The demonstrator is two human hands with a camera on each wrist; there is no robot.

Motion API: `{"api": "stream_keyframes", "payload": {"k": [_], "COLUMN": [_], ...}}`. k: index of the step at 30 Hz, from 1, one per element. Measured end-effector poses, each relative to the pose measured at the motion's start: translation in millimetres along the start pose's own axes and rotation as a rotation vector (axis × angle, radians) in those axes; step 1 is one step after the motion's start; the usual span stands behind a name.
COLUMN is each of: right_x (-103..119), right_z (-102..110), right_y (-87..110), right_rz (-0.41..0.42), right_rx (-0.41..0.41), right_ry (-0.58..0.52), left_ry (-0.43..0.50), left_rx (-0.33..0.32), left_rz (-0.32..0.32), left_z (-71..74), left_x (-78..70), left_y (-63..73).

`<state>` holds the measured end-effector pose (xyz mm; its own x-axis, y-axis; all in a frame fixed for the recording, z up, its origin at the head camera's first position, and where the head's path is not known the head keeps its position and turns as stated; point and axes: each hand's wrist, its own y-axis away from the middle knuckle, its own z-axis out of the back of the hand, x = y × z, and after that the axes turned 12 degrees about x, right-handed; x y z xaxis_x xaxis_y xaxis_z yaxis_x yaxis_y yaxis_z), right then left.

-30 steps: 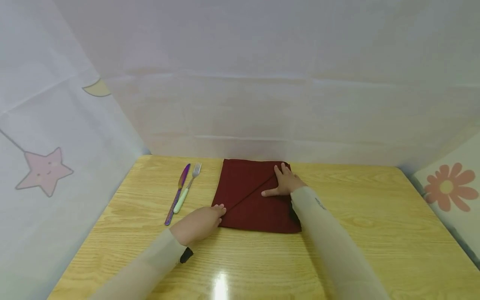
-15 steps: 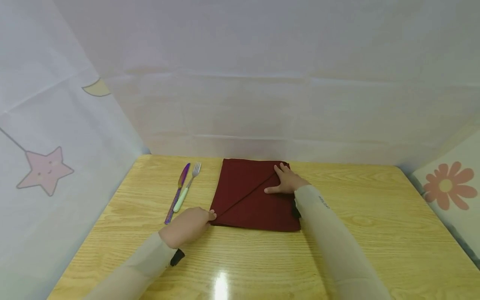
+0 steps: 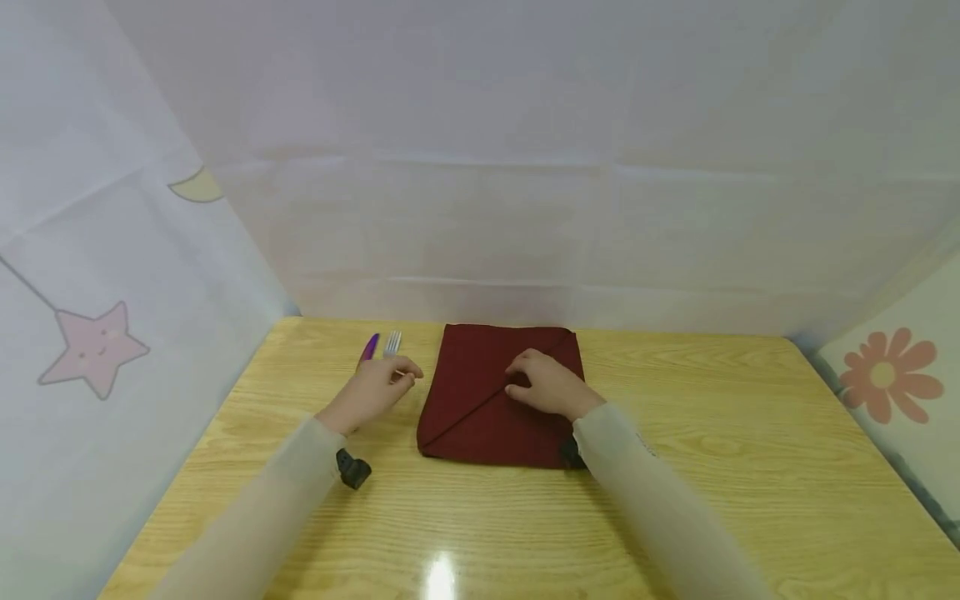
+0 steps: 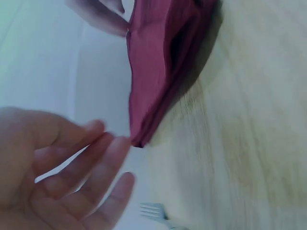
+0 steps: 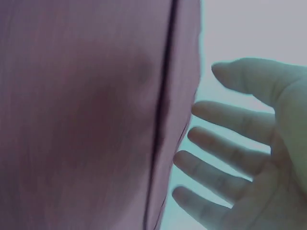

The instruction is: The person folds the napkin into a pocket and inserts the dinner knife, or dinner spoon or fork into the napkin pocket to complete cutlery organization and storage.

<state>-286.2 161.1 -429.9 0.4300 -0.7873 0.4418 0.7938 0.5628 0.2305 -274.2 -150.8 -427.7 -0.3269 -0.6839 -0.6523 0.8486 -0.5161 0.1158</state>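
Note:
A dark red cloth [image 3: 465, 375], folded into a near square with a diagonal fold line, lies flat on the table. Over its right half hovers my right hand [image 3: 551, 385], fingers loosely bent and holding nothing. The right wrist view shows that hand's fingers [image 5: 225, 148] spread above the cloth [image 5: 86, 115]. My left hand [image 3: 371, 393] is off the cloth's left side, its fingers relaxed with nothing in them. It covers most of the knife [image 3: 369, 347] and the fork [image 3: 392, 343]. In the left wrist view the cloth's layered edge [image 4: 148, 76] shows beyond the left fingers [image 4: 110, 163].
The wooden table [image 3: 720, 433] extends to both sides and in front of the cloth. Behind it hangs a pale backdrop sheet [image 3: 480, 217], with a star print [image 3: 96, 350] on the left and a flower print [image 3: 885, 375] on the right.
My left hand has let go of the cloth's near left corner and moved up and left over the cutlery. My right hand has lifted from the upper right corner and come nearer.

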Motion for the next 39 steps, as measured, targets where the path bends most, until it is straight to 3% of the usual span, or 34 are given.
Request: {"api": "stream_keyframes", "payload": {"k": [2, 5, 11, 15, 20, 27, 31, 35, 39], "right_x": [20.4, 50.0, 91.5, 101.7, 106.2, 113.7, 116.2, 119.7, 123.6], "right_z": [-7.3, -19.8, -45.3, -61.2, -74.1, -74.8, -73.6, -72.3, -71.8], "right_y": [4.6, 10.4, 11.8, 5.9, -0.5, -5.6, -6.8, -5.4, -1.7], "right_rz": [0.033, 0.082, 0.124, 0.133, 0.112, 0.108, 0.113, 0.102, 0.087], "right_rx": [-0.032, -0.048, -0.032, -0.026, -0.003, 0.004, -0.010, -0.008, -0.006], "right_ry": [-0.027, -0.068, -0.114, -0.099, -0.002, 0.175, 0.224, 0.261, 0.314], "left_ry": [0.087, 0.284, 0.649, 0.741, 0.873, 0.994, 1.062, 1.008, 0.946], "left_rx": [-0.043, -0.051, 0.055, 0.150, 0.168, 0.117, 0.127, 0.146, 0.121], "left_rz": [0.020, 0.057, 0.089, 0.081, 0.079, 0.113, 0.130, 0.149, 0.178], "left_z": [2.9, 6.6, 9.3, 6.1, 1.2, 1.3, -1.1, -2.7, -5.1], "left_x": [4.8, 9.8, 16.1, 15.7, 12.3, 8.8, 10.7, 12.6, 15.8], "left_y": [-8.8, -23.2, -50.5, -63.8, -75.5, -86.9, -91.3, -94.5, -98.2]}}
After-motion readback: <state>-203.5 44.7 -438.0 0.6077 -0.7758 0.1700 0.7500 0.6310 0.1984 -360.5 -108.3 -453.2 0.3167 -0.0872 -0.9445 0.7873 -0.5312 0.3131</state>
